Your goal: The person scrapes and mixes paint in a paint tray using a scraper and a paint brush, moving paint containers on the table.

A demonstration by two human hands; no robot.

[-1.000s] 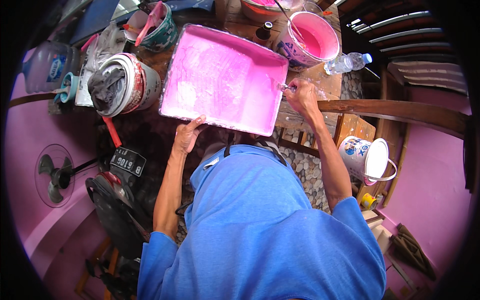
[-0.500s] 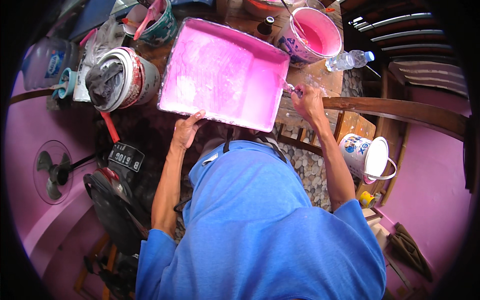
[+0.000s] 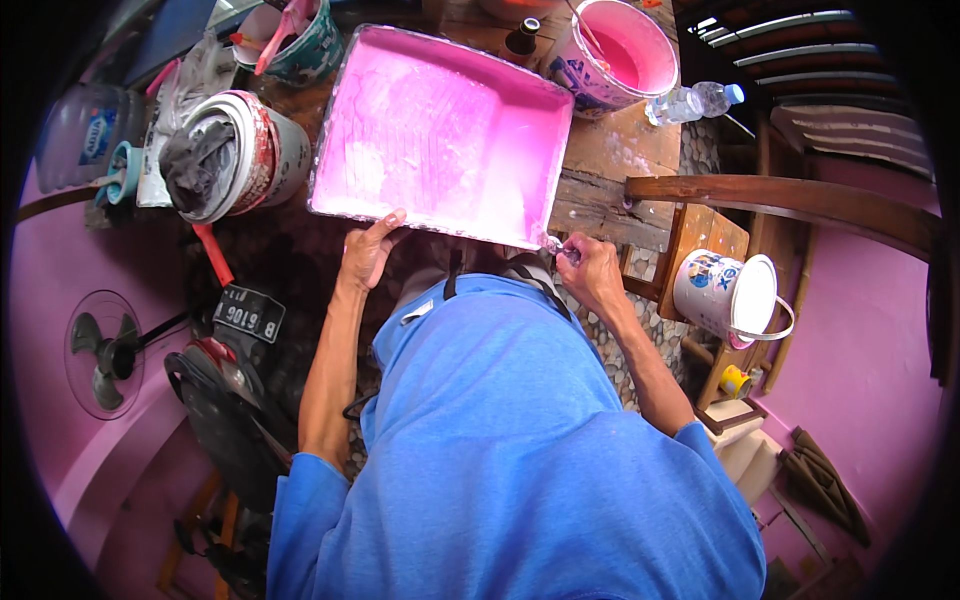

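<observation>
A wide paint tray (image 3: 410, 140), coated with pink paint, lies tilted in front of me with its near edge above my lap. My left hand (image 3: 370, 250) grips the near rim, thumb on top and fingers tucked beneath. Close to the tray's near right corner, my right hand (image 3: 592, 268) is closed around a small paint-smeared hand tool (image 3: 560, 247). The tool's tip is at the corner of the rim; its exact kind is too small to make out.
A bucket of pink paint (image 3: 640, 60), a dark bottle (image 3: 522, 40) and a clear plastic bottle (image 3: 695, 103) stand or lie beyond the tray on the wooden table (image 3: 615, 160). Left are a rag-topped bucket (image 3: 285, 150) and a fan (image 3: 105, 350); right, a wooden rail (image 3: 780, 200) and white pail (image 3: 712, 290).
My right hand has moved with the tool from the tray's right side down and left to its near right corner. The left hand keeps its grip on the rim.
</observation>
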